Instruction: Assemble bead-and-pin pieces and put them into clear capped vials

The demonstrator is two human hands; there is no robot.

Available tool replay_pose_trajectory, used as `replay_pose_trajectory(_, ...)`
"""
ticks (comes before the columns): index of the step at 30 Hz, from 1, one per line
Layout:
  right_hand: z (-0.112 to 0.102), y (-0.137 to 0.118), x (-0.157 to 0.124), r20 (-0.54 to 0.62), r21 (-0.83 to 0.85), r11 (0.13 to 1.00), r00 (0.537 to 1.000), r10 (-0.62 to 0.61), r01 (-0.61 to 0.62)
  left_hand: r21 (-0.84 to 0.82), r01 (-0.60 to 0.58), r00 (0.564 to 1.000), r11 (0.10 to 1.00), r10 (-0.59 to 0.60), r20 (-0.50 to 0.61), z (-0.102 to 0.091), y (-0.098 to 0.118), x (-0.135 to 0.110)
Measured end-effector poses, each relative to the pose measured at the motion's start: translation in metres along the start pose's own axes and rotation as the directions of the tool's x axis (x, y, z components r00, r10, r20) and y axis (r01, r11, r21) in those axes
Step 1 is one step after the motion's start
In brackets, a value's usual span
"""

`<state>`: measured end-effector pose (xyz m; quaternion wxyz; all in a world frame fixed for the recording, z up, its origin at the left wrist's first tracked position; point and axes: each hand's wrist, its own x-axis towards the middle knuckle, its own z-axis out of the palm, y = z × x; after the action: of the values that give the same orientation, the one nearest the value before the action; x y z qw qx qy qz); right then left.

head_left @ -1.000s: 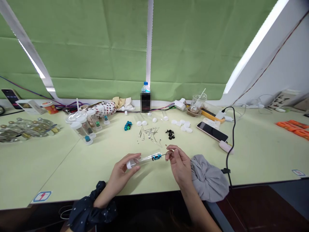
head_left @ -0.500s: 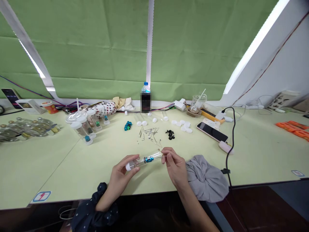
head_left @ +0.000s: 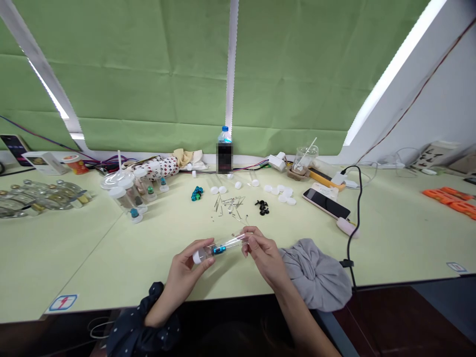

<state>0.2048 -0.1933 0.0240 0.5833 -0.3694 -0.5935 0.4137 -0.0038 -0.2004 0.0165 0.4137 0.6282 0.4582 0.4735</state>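
My left hand (head_left: pixel 186 272) grips a clear plastic tube (head_left: pixel 235 241) near its white-capped end, with the tube tilted up to the right. Inside the tube sits a shiny blue metal piece (head_left: pixel 219 250), close to my left fingers. At the tube's other end, my right hand (head_left: pixel 266 255) is closed in a pinch, seemingly on a thin metal rod that runs to the blue piece. Whether those fingers also press on the tube's rim, I cannot tell. Beyond the tube lie thin metal pins (head_left: pixel 230 203), black caps (head_left: pixel 262 207) and blue-green metal pieces (head_left: pixel 197 193).
Several white caps (head_left: pixel 286 193) lie farther back. Capped tubes (head_left: pixel 122 198) stand at left, near glass bottles (head_left: pixel 40 198). A phone (head_left: pixel 326 204), a black cable (head_left: pixel 355 218) and a grey cloth bundle (head_left: pixel 316 275) are at right. A water bottle (head_left: pixel 224 136) stands at the back.
The blue piece has slid deeper into the tube, towards the white cap. My right hand has moved left with it, up to the tube's end. My left hand stays nearly still.
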Motion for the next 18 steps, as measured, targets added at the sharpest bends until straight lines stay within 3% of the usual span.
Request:
replay_pose_trajectory(4,-0.005,-0.011,0.004,0.218,0.026,0.998,0.974,0.057,-0.064,-0.004,0.017,1.0,1.0,-0.017,0.011,-0.002,0.002,0.0)
replay_pose_trajectory(11,-0.007,-0.019,0.014,0.412,-0.041,0.993,0.904,0.117,-0.111,-0.008,0.033,0.999,0.999,-0.033,0.021,-0.007,0.002,0.0)
replay_pose_trajectory(18,-0.009,-0.027,0.027,0.586,-0.236,0.96,0.766,0.265,-0.151,-0.014,0.044,0.997,0.999,-0.043,0.068,-0.012,0.002,0.002)
